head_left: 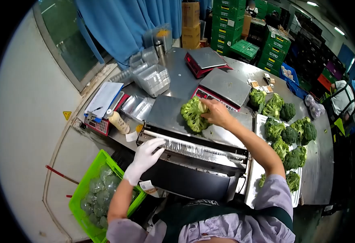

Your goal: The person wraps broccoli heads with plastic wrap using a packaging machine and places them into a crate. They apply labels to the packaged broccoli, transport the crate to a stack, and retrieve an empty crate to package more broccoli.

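My right hand point(217, 113), bare, grips a broccoli head point(193, 115) by its stem. The broccoli is over the flat metal plate point(164, 110) of a film wrapping machine, florets toward the left. My left hand point(144, 158), in a white glove, is at the left end of the clear plastic film roll point(193, 148) along the machine's front. Its fingers look apart, with the fingertips at the film; whether they touch it I cannot tell.
A white tray point(250, 193) and the steel table beside it hold several broccoli heads point(288, 135). Red scales point(226, 87), clear plastic trays point(153, 79), a bottle point(118, 121) and a clipboard point(104, 99) surround the machine. Wrapped broccoli fills a green crate point(77, 198) at lower left.
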Available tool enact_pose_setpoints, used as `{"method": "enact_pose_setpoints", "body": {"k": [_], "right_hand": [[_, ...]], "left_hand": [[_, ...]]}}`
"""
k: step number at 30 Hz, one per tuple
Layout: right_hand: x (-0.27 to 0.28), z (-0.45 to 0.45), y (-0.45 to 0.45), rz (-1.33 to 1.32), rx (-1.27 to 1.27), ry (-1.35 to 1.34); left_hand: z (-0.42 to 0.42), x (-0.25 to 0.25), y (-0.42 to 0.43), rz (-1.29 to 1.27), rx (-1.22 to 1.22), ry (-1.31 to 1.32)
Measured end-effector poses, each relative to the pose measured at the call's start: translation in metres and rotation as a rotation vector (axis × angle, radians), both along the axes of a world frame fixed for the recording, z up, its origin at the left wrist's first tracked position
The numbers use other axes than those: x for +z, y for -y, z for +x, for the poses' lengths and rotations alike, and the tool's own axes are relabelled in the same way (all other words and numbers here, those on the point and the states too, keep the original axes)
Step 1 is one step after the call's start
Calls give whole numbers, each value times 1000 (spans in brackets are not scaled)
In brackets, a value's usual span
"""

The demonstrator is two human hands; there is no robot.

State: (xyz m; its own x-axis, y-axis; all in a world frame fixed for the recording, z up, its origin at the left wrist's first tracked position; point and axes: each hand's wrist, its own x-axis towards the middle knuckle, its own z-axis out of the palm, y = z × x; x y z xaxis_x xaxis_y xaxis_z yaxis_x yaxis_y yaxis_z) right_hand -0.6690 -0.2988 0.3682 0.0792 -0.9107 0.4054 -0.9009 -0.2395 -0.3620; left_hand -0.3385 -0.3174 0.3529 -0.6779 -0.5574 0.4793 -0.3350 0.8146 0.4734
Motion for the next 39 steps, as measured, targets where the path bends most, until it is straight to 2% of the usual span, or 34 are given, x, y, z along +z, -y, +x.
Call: {"method": "enact_pose_setpoints", "body": {"k": [1,3,5,7,9,10,11,13,14,18,19,21,22,23,25,27,29,30,31,32,33,35,37,38,39], "right_hand": [[5,3,-9,-128,1,-91],[24,8,-36,-165,-39,-151],[19,5,-65,-122,-61,-194],[-3,2,-91,142,201,-497],[-23,14,-110,108,314,-734],[-29,21,-119,51,357,-724],[-49,20,-122,-11,377,-767],[-60,20,-123,-57,421,-649],[-60,19,-125,-5,387,-595],[-65,20,-152,34,136,-291],[-64,23,-162,80,69,-213],[-40,40,-188,227,-91,-72],[-25,44,-200,225,-40,39],[-5,49,-211,245,30,207],[66,64,-226,407,-2,423],[107,53,-226,162,44,538],[133,40,-198,-78,44,878],[138,29,-174,-200,12,961],[132,14,-139,-294,47,938],[125,2,-107,-315,-1,889],[90,-30,-67,-311,10,703],[42,-37,-34,16,-238,315],[-15,-38,-23,337,-148,213],[-42,-33,-21,385,-92,115],[-48,-16,-26,339,-80,147]], "left_hand": [[-4,-2,9,-93,-72,83],[-12,-10,29,-317,-264,193],[-15,-16,49,-502,-382,431],[-19,-18,57,-602,-441,495],[-25,-27,68,-758,-560,613],[-30,-32,74,-780,-598,511],[-33,-35,77,-770,-592,554],[-41,-56,88,-678,-521,570],[-44,-49,89,-708,-608,495],[-37,-46,89,-389,-516,437],[-29,-39,84,-386,-515,443],[-12,-16,65,480,-409,447],[-1,-19,69,730,-451,446],[8,10,55,919,-416,501],[20,49,51,939,-628,380],[18,94,56,800,-647,18],[-3,140,59,788,-708,-322],[-24,144,61,706,-557,-351],[-48,145,63,621,-406,-377],[-74,128,77,572,-377,-382],[-98,98,98,524,-346,-387],[-125,42,139,-32,-210,73],[-124,34,124,31,-233,430],[-121,17,120,32,-260,437],[-122,4,119,29,-288,445]]}}
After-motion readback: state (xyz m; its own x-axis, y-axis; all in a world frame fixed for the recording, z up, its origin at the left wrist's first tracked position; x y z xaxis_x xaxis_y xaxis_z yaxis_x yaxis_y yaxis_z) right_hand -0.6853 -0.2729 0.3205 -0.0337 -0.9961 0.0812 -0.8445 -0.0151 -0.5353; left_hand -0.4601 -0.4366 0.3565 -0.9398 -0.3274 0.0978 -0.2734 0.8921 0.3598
